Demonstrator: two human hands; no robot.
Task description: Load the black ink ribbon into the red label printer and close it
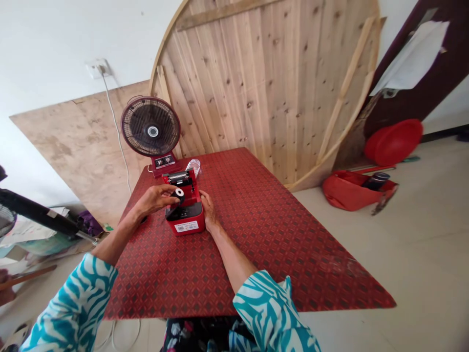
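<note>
Left hand closed on small roll, dark with white core, pinched between thumb and fingers and held just over the left side of the red thermal printer. Right hand lies against the printer's right wall, fingers together and lightly curled; cannot tell whether it grips or only rests there. Teal-and-white patterned sleeves cover both forearms at the near edge of the view.

Printer stands open near the far end of a table with a red diamond-patterned top. White barcode sticker on its near face, black panel tilted inside, metal roller mechanism at its far end.

Just beyond the printer: clear plastic bottle, lying near the far table edge, and red desk fan on its base at the far left corner. White cable rises from behind the fan to a wall socket.

Far wall: plywood sheet at left, large round plank board leaning behind the table. Floor at right: red bag holding dark flask, red basin beyond it, against a dark door.
</note>
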